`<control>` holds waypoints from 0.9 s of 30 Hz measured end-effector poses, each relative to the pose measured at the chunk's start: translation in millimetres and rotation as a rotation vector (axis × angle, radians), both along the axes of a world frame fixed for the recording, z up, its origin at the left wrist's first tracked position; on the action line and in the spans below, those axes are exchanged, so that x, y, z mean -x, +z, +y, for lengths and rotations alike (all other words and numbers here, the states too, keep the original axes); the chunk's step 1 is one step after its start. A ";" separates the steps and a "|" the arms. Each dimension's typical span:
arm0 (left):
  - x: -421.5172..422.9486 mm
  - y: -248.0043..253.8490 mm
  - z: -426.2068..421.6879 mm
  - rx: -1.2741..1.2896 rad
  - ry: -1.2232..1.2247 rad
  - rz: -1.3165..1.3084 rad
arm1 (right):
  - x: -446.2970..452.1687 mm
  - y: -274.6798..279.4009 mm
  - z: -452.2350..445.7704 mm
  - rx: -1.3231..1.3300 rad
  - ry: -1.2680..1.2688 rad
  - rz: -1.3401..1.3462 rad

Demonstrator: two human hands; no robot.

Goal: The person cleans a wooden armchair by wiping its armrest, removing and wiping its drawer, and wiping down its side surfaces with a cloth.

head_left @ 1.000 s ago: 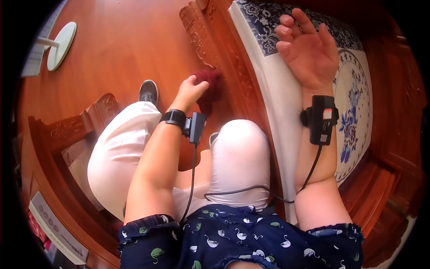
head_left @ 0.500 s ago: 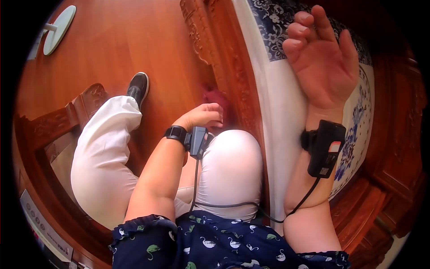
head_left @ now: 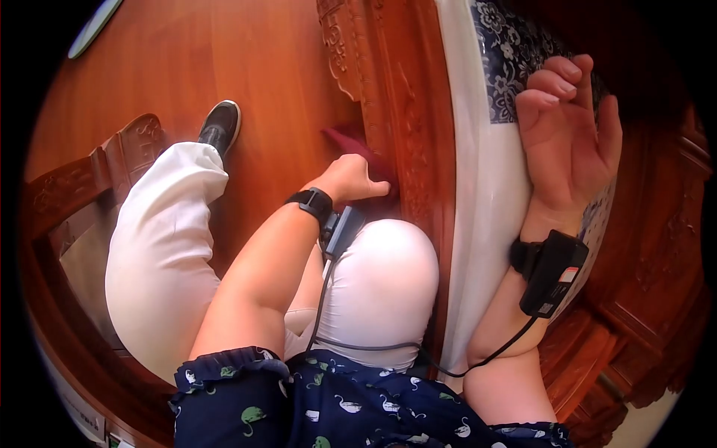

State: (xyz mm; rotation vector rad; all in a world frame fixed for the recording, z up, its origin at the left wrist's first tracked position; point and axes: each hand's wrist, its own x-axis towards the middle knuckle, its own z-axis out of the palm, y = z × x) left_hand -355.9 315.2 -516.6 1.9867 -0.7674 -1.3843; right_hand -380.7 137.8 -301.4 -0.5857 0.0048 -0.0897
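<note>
My left hand (head_left: 349, 179) reaches down beside my knee, closed on a maroon cloth (head_left: 345, 142). The cloth lies against the lower side of a carved reddish-brown wooden frame (head_left: 407, 127); part of it is hidden behind the hand. My right hand (head_left: 571, 142) rests palm up above the white cover (head_left: 485, 172) on top of that frame. Its fingers are loosely curled and apart, and nothing lies in the palm.
A black cable (head_left: 373, 345) runs across my lap between two wrist-mounted devices. A carved chair (head_left: 134, 153) stands at left, near my shoe (head_left: 220, 127). A pale round-edged object (head_left: 93, 30) is at upper left, and a dark floral cloth (head_left: 508, 67) lies beyond the white cover.
The view has shifted. My left hand has moved slightly right and up with the cloth, whose corner now shows above it. In the frame, my right hand sits lower and farther right.
</note>
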 end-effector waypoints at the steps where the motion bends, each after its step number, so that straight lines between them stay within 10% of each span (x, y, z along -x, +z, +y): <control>1: 0.7 3.4 0.9 0.018 0.039 -0.016 | 1.0 -3.3 -1.8 0.011 0.046 -0.044; 12: -4.6 17.0 -2.9 0.071 -0.010 -0.304 | 1.1 -4.5 -5.7 0.047 0.085 -0.083; 15: -10.0 -4.6 -11.5 0.220 0.427 -0.418 | 0.9 -4.8 -5.6 0.053 0.080 -0.087; 22: -37.4 5.7 -17.7 0.112 0.218 -0.423 | 1.4 -4.7 -3.9 0.103 0.075 -0.086; 27: -37.2 -19.7 -33.9 0.246 0.828 -0.351 | 3.5 -1.4 0.4 0.241 0.031 -0.053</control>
